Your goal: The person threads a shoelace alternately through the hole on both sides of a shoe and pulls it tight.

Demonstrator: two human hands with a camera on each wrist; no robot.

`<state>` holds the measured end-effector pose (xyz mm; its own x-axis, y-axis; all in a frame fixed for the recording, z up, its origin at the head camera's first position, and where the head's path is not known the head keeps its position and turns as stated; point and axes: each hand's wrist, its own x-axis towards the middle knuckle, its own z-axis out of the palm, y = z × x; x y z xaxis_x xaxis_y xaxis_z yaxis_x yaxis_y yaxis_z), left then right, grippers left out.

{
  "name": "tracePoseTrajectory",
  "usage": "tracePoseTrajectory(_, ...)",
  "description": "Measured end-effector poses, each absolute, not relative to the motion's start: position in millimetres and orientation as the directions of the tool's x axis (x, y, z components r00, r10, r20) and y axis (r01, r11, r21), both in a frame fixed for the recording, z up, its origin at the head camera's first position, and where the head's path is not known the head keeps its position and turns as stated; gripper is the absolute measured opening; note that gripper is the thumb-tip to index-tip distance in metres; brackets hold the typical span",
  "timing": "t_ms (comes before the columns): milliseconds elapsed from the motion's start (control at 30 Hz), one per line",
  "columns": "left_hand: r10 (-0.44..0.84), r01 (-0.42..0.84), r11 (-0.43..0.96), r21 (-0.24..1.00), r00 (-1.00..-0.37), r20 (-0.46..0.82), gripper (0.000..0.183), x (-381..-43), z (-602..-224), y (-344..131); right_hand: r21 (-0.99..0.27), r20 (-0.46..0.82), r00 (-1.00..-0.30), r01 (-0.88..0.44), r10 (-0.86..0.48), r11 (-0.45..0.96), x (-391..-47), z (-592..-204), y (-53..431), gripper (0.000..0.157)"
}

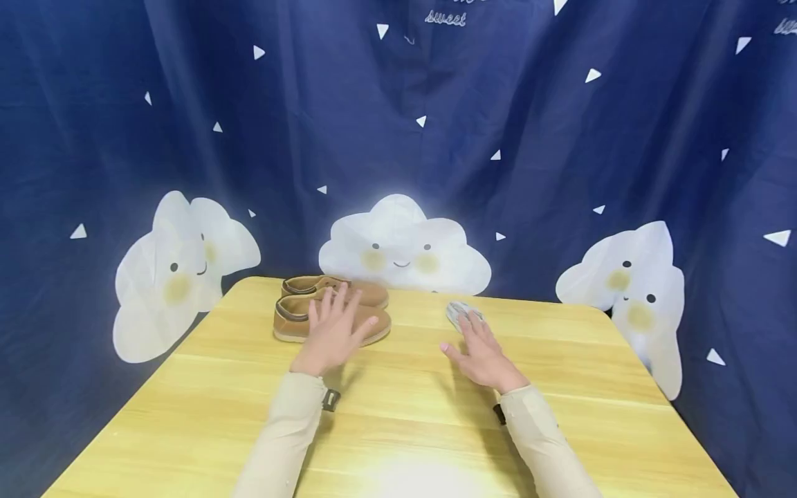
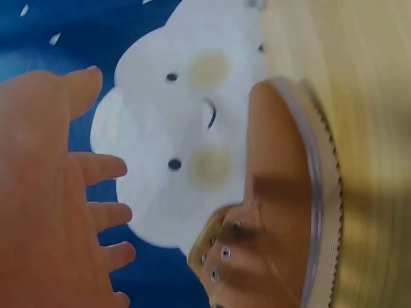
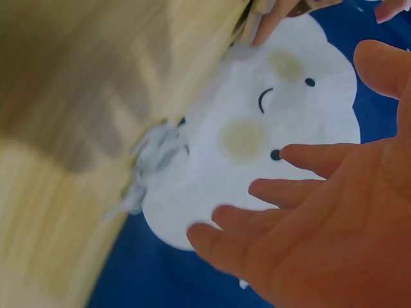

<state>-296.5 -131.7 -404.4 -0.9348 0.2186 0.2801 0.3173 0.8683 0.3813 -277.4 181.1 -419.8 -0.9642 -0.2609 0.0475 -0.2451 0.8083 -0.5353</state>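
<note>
A pair of brown shoes stands side by side at the back left of the table, toes to the right: the near shoe (image 1: 373,324) and the far shoe (image 1: 372,294). Empty metal eyelets (image 2: 226,253) show on the near one in the left wrist view. My left hand (image 1: 333,335), fingers spread, hovers before the shoes and holds nothing. A small whitish-grey bundle (image 3: 160,154), seemingly of cord or laces, lies at the back, right of the shoes. My right hand (image 1: 484,356) is nearest to it, fingers extended, apart from it in the right wrist view, partly covering it in the head view.
The yellow wood-grain table (image 1: 398,408) ends at a dark blue curtain (image 1: 398,138) printed with white clouds and triangles. A dark strap (image 1: 331,400) shows at the left wrist, and another (image 1: 499,415) at the right.
</note>
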Motion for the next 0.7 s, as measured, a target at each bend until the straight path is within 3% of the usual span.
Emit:
tracePoseTrajectory(200,0.108,0.263,0.83,0.492,-0.941,0.321,0.075,-298.1,-400.9,-167.7,-0.67,-0.019,-0.949,-0.222,-0.316,0.708,-284.8,-422.7,174.3,0.079)
tracePoseTrajectory(500,-0.016,0.204,0.743,0.637,-0.947,0.322,0.074,-302.8,-408.1,-222.7,-0.752,-0.065,-0.942,-0.171,-0.329,0.637,-308.8,-428.6,152.3,0.072)
tracePoseTrajectory(700,-0.191,0.018,0.61,0.792,-0.967,0.168,0.079,-305.9,-416.3,-256.9,-0.803,-0.084,-0.937,-0.139,-0.34,0.58,-325.9,-428.7,127.8,0.067)
